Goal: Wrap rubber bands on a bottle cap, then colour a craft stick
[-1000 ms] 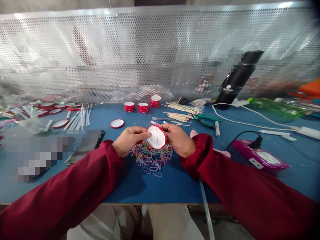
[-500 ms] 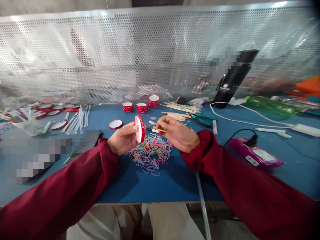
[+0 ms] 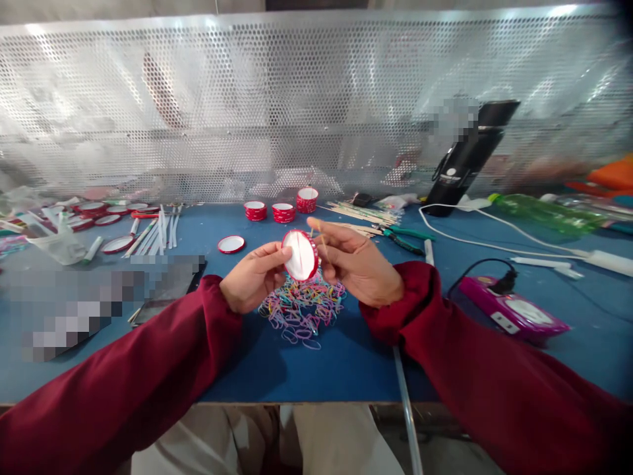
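Note:
My left hand (image 3: 252, 276) pinches a round red-rimmed lid (image 3: 300, 255) with a white inside, held upright above a heap of coloured rubber bands (image 3: 301, 307) on the blue table (image 3: 346, 356). A thin line crosses the lid's white face. My right hand (image 3: 359, 262) is closed just right of the lid, fingers at its rim, pinching a thin rubber band that I can barely make out.
Red lids (image 3: 231, 244) and small stacks of them (image 3: 283, 212) lie beyond. Wooden sticks (image 3: 361, 214), green-handled pliers (image 3: 408, 237), white straws (image 3: 158, 234), a purple device (image 3: 514, 313) with a cable, a black flask (image 3: 467, 155) and a green bottle (image 3: 544, 211) surround the hands.
The lid turned from edge-on back to facing me, and my right hand came back to its rim after pulling away to the right.

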Demonstrator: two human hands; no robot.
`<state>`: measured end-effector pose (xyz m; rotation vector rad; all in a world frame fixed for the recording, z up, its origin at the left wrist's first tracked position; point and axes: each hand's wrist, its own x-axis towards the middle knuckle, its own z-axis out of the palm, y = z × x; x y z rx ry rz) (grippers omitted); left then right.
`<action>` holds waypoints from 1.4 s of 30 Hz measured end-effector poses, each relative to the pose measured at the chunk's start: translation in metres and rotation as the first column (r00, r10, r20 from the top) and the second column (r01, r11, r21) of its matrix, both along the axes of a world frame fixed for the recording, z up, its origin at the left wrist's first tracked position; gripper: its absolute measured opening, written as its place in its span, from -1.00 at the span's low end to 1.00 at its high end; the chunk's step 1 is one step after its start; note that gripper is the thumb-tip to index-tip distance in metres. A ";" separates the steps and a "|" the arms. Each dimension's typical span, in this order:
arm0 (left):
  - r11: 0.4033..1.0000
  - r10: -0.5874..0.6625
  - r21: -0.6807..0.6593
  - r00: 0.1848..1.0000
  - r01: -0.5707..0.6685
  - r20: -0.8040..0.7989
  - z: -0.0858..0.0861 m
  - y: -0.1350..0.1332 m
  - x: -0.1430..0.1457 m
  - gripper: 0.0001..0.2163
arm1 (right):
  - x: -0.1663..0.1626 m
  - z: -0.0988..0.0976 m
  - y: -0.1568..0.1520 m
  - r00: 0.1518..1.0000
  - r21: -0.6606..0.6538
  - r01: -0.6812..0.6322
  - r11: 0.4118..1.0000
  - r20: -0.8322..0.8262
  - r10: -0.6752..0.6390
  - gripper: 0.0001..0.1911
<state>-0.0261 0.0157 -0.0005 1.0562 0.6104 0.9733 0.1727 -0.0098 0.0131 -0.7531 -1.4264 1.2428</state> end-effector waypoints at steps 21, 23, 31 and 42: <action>0.900 0.323 0.382 0.911 -0.211 -0.258 0.006 0.002 -0.002 -0.81 | 0.003 -0.008 0.008 0.571 0.794 -0.028 0.608 0.511 -0.642 -0.09; 0.883 0.332 0.422 0.907 -0.203 -0.260 0.006 0.000 -0.002 -0.82 | 0.001 -0.008 0.007 0.575 0.786 -0.031 0.618 0.520 -0.632 -0.10; 0.825 0.335 0.554 0.887 -0.113 -0.318 0.005 -0.009 0.001 -0.89 | -0.004 -0.010 0.005 0.577 0.787 -0.063 0.613 0.530 -0.621 -0.03; 0.827 0.290 0.562 0.878 -0.030 -0.380 0.006 -0.010 -0.001 -0.81 | -0.006 -0.011 0.002 0.554 0.784 -0.078 0.616 0.548 -0.627 -0.11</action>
